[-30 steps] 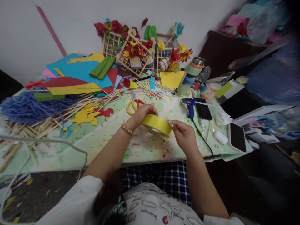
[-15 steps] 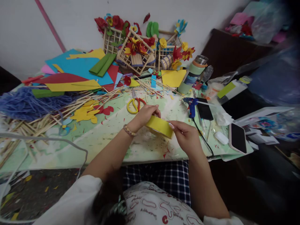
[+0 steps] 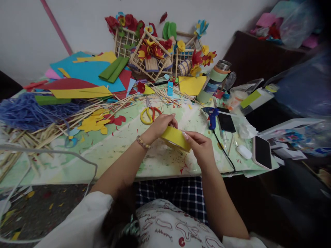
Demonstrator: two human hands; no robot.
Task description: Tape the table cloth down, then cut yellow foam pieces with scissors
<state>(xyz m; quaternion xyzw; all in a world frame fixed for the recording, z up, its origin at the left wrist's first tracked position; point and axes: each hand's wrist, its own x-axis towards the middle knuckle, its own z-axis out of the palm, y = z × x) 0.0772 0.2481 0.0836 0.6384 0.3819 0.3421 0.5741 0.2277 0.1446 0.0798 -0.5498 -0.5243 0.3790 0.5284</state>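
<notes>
Yellow roll in the head view, over the near part of the green cloth, clasped at its left end by left hand, fingers partly hidden, and pinched at its right end between thumb and fingertips of right hand. Looks like a two-handed step at the outer band; seems to call next for firm left support and a light, controlled right pinch, scissors just beyond left hand.

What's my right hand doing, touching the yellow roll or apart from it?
Touching: the head view shows your right hand with its thumb against the right end of the yellow roll.
</notes>
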